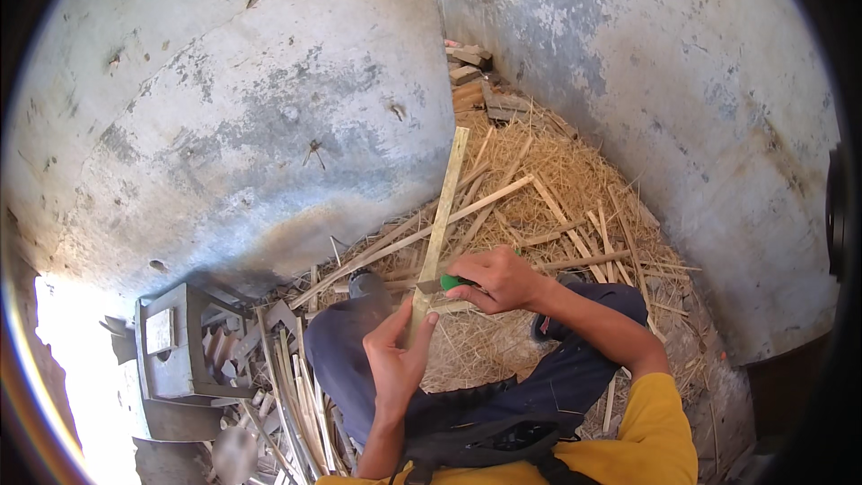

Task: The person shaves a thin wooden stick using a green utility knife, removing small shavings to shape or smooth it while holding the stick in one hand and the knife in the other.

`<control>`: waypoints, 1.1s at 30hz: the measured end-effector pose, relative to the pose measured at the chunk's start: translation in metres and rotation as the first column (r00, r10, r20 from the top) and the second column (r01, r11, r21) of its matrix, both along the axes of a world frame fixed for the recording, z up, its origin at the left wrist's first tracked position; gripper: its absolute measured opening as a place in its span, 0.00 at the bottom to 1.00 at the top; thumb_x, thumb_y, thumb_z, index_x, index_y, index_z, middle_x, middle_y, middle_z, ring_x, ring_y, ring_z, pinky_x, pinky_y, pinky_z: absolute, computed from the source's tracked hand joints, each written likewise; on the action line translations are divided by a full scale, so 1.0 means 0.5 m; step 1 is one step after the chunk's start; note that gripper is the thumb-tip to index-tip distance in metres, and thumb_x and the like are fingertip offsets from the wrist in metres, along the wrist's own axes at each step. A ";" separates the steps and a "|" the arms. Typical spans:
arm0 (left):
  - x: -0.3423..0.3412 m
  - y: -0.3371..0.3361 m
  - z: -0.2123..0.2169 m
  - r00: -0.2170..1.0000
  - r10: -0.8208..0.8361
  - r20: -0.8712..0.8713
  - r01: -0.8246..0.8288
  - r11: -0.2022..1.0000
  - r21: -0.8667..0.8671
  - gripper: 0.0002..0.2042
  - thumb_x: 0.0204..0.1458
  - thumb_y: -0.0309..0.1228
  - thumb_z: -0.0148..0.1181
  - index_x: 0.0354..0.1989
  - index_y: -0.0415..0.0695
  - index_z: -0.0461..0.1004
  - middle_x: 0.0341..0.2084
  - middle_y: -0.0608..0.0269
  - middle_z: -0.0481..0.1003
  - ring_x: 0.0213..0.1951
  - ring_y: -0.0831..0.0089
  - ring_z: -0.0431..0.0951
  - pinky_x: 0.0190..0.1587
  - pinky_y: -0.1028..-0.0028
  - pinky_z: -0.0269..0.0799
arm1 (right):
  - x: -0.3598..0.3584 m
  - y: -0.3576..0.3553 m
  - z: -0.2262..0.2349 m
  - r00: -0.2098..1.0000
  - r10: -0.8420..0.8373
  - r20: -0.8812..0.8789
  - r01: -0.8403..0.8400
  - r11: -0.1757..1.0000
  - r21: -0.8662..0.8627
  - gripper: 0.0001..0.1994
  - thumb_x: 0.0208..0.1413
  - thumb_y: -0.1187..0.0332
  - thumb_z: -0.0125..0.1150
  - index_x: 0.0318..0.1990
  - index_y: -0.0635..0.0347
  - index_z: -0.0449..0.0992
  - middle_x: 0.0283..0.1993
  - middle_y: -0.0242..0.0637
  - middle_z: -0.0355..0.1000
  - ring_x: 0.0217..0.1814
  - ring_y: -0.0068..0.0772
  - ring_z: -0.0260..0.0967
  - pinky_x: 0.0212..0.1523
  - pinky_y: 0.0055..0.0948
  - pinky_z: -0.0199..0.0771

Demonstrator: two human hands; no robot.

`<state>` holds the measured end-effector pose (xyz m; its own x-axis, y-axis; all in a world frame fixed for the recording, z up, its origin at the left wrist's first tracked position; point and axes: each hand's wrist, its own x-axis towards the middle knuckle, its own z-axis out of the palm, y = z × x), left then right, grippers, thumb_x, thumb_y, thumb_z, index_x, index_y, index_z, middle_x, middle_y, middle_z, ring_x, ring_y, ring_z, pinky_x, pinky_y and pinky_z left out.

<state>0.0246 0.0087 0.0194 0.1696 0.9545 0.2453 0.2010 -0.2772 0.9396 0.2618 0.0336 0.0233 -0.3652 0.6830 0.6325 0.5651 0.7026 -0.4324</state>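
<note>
A long, flat strip of pale wood or bamboo slants up and away from my lap. My left hand grips its lower end, thumb on one side and fingers on the other. In my right hand is a knife with a green handle, the fingers closed round it. Its short grey blade lies against the strip just above my left hand. How deep the edge sits in the strip I cannot tell.
Straw-like shavings and loose sticks cover the floor between my legs and the walls. A grey metal box frame stands at the left, beside a bundle of long strips. Wood blocks lie in the far corner.
</note>
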 end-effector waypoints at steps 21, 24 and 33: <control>-0.052 -0.080 -0.054 0.990 -0.136 0.041 0.141 0.978 -0.153 0.17 0.60 0.23 0.69 0.56 0.31 0.81 0.31 0.65 0.82 0.34 0.87 0.73 0.32 0.79 0.70 | 0.255 0.142 0.019 0.668 -0.716 -0.202 0.613 0.684 -0.395 0.22 0.74 0.49 0.53 0.50 0.62 0.80 0.25 0.28 0.69 0.23 0.24 0.62 0.23 0.29 0.62; -0.073 -0.054 -0.046 0.984 -0.179 0.017 0.173 0.920 -0.353 0.16 0.66 0.26 0.62 0.59 0.31 0.79 0.24 0.66 0.79 0.27 0.86 0.73 0.27 0.79 0.68 | 0.272 0.127 0.027 0.705 -0.691 -0.160 0.595 0.699 -0.396 0.24 0.74 0.47 0.54 0.53 0.63 0.79 0.27 0.25 0.68 0.24 0.22 0.61 0.26 0.26 0.63; -0.051 0.031 -0.019 0.819 -0.399 0.412 0.572 0.623 -0.533 0.29 0.75 0.49 0.38 0.55 0.30 0.74 0.18 0.64 0.68 0.14 0.75 0.66 0.20 0.74 0.66 | 0.123 0.071 0.047 0.652 -0.364 -0.665 -0.307 0.675 -0.671 0.21 0.73 0.59 0.59 0.66 0.61 0.75 0.36 0.29 0.75 0.18 0.11 0.53 0.20 0.17 0.53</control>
<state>-0.0007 0.0241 0.0098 0.6743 0.6920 -0.2578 -0.0353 0.3789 0.9248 0.3234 0.0690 0.0469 -0.0086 0.9999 -0.0074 -0.1473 -0.0086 -0.9891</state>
